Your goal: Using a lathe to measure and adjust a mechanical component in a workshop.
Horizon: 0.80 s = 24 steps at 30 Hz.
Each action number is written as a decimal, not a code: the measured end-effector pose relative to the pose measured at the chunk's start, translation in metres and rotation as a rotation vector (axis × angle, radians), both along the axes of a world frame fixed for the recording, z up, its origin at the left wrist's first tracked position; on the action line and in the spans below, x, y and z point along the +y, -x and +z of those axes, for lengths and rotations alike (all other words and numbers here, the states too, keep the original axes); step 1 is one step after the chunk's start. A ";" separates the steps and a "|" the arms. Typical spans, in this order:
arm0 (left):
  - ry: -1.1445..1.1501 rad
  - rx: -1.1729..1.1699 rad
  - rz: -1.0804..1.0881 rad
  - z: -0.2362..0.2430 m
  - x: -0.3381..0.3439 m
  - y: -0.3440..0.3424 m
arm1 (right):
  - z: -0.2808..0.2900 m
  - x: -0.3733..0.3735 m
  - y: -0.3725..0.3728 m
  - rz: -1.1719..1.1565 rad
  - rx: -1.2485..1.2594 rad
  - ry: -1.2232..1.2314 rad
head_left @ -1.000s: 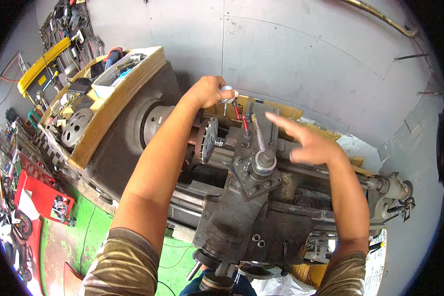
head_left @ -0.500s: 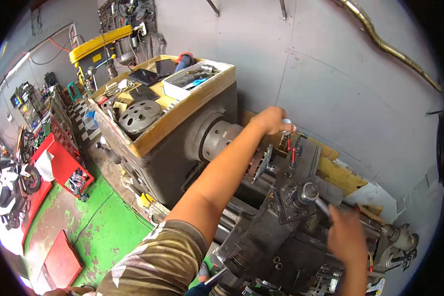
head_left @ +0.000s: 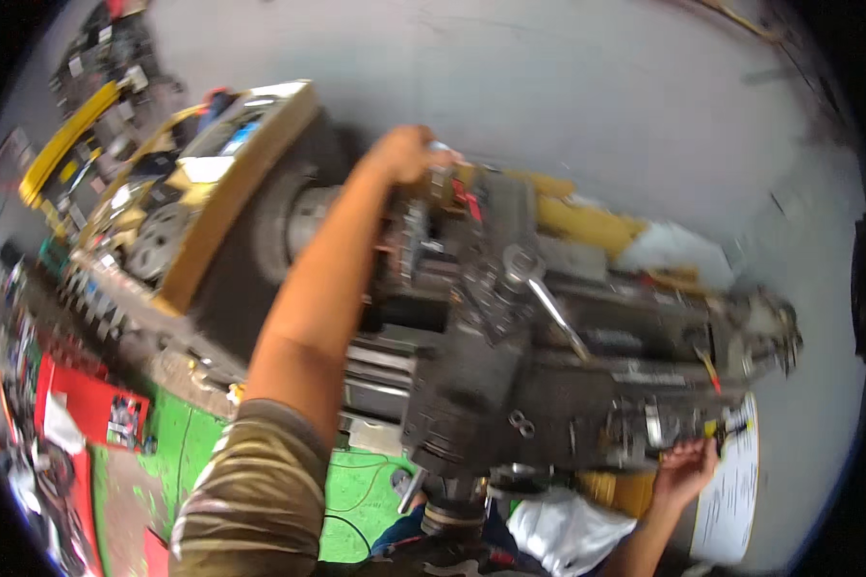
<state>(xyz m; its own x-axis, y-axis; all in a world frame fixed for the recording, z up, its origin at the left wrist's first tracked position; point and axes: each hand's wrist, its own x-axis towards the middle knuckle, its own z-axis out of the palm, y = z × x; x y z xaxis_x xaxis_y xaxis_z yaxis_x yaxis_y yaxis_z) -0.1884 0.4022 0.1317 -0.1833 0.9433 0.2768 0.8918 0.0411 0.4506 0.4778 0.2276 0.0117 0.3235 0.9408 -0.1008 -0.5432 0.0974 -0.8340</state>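
On a dark metal lathe (head_left: 481, 385), my left arm stretches across in front of the chuck (head_left: 310, 219). My left hand (head_left: 402, 156) is closed at the far side around a small pale, round-ended thing, too blurred to name. A toothed disc-like part (head_left: 414, 236) stands upright below that hand. At the tool post (head_left: 520, 262) a shiny lever handle (head_left: 560, 322) points toward the near right, with no hand on it. My right hand (head_left: 685, 469) is at the near right edge, palm up, fingers apart, beside a small yellow-and-black item (head_left: 714, 429).
A wood-edged tray (head_left: 245, 183) with a holed round plate (head_left: 159, 240) and loose tools tops the headstock. Red-handled tools (head_left: 467, 200) lie behind the tool post. A white plastic bag (head_left: 568, 529) and a white printed sheet (head_left: 726, 490) are at the near side.
My right hand has let go of the tool post lever and moved toward me and right, to the lathe's near edge. My left hand stays at the far side. The view has swung right.
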 end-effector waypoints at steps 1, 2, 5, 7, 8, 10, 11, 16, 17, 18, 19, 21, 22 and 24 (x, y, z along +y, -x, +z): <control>0.022 -0.001 0.039 -0.002 0.001 0.000 | -0.025 -0.006 -0.022 -0.155 -0.060 0.150; 0.008 -0.014 0.022 -0.002 0.002 0.002 | -0.049 -0.015 -0.045 -0.069 -0.085 0.293; 0.016 -0.195 0.005 -0.004 0.004 0.002 | -0.132 -0.064 -0.085 0.184 -0.398 0.592; 0.048 -0.261 -0.060 -0.002 0.003 0.001 | -0.172 -0.100 -0.086 0.667 -0.724 0.738; 0.057 -0.297 -0.049 -0.002 0.003 0.000 | -0.185 -0.113 -0.081 1.018 -0.733 0.572; 0.070 -0.222 -0.029 0.000 0.002 -0.002 | -0.213 -0.134 -0.043 1.304 -0.651 0.563; 0.095 -0.153 -0.005 0.002 0.000 -0.001 | -0.224 -0.148 -0.019 1.282 -0.527 0.647; -0.024 -0.122 0.016 0.000 -0.002 -0.003 | -0.288 -0.162 0.091 1.427 -0.799 0.500; -0.055 -0.082 0.013 -0.001 -0.003 -0.004 | -0.292 -0.165 0.102 1.454 -0.889 0.032; -0.058 -0.085 0.029 -0.001 -0.003 -0.004 | -0.293 -0.166 0.111 1.447 -0.891 -0.214; -0.038 -0.132 0.018 -0.001 -0.003 -0.005 | -0.290 -0.167 0.116 1.414 -0.800 -0.001; -0.025 -0.177 0.017 0.001 -0.003 -0.007 | -0.272 -0.166 0.117 1.379 -0.708 0.199; -0.016 -0.186 0.018 0.002 -0.004 -0.008 | -0.260 -0.163 0.114 1.399 -0.711 0.387; -0.002 -0.226 0.021 0.003 -0.006 -0.009 | -0.242 -0.159 0.111 1.368 -0.201 0.614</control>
